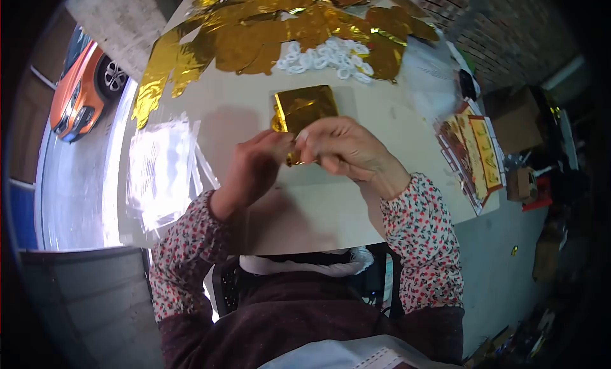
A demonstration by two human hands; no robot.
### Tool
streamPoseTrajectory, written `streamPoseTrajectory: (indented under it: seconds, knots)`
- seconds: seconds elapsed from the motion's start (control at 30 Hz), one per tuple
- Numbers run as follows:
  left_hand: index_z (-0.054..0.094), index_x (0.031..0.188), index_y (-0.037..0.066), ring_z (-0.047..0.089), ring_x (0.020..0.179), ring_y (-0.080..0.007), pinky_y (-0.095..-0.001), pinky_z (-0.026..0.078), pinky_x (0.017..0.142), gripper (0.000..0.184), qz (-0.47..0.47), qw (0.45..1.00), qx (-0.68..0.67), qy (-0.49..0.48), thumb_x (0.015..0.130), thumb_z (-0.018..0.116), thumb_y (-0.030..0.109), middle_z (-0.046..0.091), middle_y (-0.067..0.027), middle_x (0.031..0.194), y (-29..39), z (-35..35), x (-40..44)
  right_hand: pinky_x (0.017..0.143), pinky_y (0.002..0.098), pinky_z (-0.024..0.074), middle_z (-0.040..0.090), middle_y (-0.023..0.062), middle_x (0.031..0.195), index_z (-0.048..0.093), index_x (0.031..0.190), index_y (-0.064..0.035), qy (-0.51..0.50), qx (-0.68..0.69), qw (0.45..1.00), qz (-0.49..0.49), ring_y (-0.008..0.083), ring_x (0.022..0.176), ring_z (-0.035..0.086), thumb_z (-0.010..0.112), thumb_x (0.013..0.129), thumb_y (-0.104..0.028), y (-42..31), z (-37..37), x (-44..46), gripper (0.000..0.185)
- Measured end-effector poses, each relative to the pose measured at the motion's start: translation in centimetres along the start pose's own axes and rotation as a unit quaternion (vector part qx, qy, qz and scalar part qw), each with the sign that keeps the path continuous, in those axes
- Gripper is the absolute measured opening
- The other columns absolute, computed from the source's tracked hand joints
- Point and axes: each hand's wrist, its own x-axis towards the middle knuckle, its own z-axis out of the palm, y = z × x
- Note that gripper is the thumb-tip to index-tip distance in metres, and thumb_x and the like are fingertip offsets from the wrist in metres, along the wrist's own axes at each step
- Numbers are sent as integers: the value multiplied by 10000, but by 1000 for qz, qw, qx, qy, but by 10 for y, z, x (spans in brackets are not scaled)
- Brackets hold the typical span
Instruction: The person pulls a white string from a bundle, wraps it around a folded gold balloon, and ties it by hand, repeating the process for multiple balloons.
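A folded gold foil packet (309, 105) lies near the middle of the table. My left hand (258, 162) and my right hand (340, 146) meet just in front of it, covering its near edge. Both hands are closed, fingertips pinched close together. Whatever is between the fingertips is too small and blurred to make out. A bit of gold foil shows below the fingers. Beyond the packet sits a pile of small white ring-like coils (328, 58).
Flat gold foil pieces (251, 44) spread over the table's far side. Clear plastic bags (159, 172) lie at left, and a printed colourful sheet (471, 153) at the right edge. Cardboard boxes (515, 124) stand beyond the right side. An orange car (83, 89) is outside at left.
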Motion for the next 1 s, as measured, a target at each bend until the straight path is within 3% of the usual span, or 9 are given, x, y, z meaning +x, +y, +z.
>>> streamPoseTrajectory:
  seconds: [0.13, 0.23, 0.4, 0.5, 0.63, 0.8, 0.9, 0.97, 1.0]
  knots:
    - [594, 977, 5, 588, 681, -192, -278, 469, 632, 137, -84, 976, -147, -140, 878, 565, 96, 594, -124, 785, 21, -12, -3, 400, 168, 345, 663, 67, 755, 650, 877, 26, 132, -240, 955, -111, 20, 437, 456, 591, 881, -127, 16, 7, 12, 164]
    - [576, 969, -40, 555, 716, -108, -240, 473, 687, 141, -194, 935, -297, 7, 878, 542, 62, 606, -66, 827, 24, -38, 8, 394, 161, 339, 662, 69, 748, 646, 893, 23, -36, -186, 982, 18, 24, 439, 465, 591, 880, -121, 6, 18, 2, 154]
    - [595, 872, -25, 557, 629, -158, -291, 439, 574, 113, -144, 978, -130, -78, 882, 529, 67, 569, -122, 692, 14, -14, -2, 385, 149, 329, 662, 71, 770, 629, 952, 8, 81, -114, 973, -183, 15, 463, 486, 526, 928, -162, 10, 13, 3, 200]
    - [607, 863, -22, 524, 600, -144, -278, 424, 561, 123, -126, 980, -139, -66, 885, 541, 80, 548, -102, 655, 27, -15, -3, 386, 151, 346, 659, 69, 795, 621, 981, 4, 107, -230, 956, -144, 23, 477, 506, 520, 934, -172, 2, 20, 1, 208]
    - [633, 876, -16, 466, 611, -75, -226, 391, 546, 147, -153, 968, -198, -7, 895, 546, 101, 556, -30, 668, 20, -28, 0, 403, 162, 429, 636, 52, 734, 619, 972, 17, 46, -78, 994, 60, 66, 519, 587, 531, 930, -182, 10, 19, 1, 221]
    - [615, 872, -44, 474, 624, -55, -245, 408, 548, 179, -234, 956, -159, 77, 895, 567, 128, 561, -14, 653, 6, -38, 2, 379, 155, 417, 637, 56, 714, 606, 967, 19, 25, -4, 998, 49, 64, 502, 588, 550, 911, -132, 10, 10, 1, 170]
    - [609, 851, -35, 520, 582, -120, -281, 419, 544, 150, -210, 959, -184, 57, 879, 558, 103, 570, -65, 635, -2, -22, -5, 379, 158, 391, 647, 65, 744, 624, 975, 24, 18, 44, 999, 3, 52, 485, 558, 563, 904, -132, 11, 11, -1, 182]
    - [588, 802, -9, 563, 609, -333, -372, 438, 552, 77, -116, 989, -90, 2, 825, 564, 61, 545, -204, 671, 1, -8, -9, 374, 154, 364, 654, 69, 759, 627, 1001, 25, 26, 72, 996, -51, 42, 460, 523, 571, 897, -121, 13, 10, 0, 188]
    - [592, 805, -3, 557, 586, -330, -374, 434, 540, 85, -90, 993, -72, -9, 830, 573, 76, 544, -195, 657, 7, -2, -11, 375, 156, 356, 656, 69, 763, 625, 1016, 26, 45, 31, 997, -55, 38, 453, 505, 575, 893, -116, 12, 12, 0, 195]
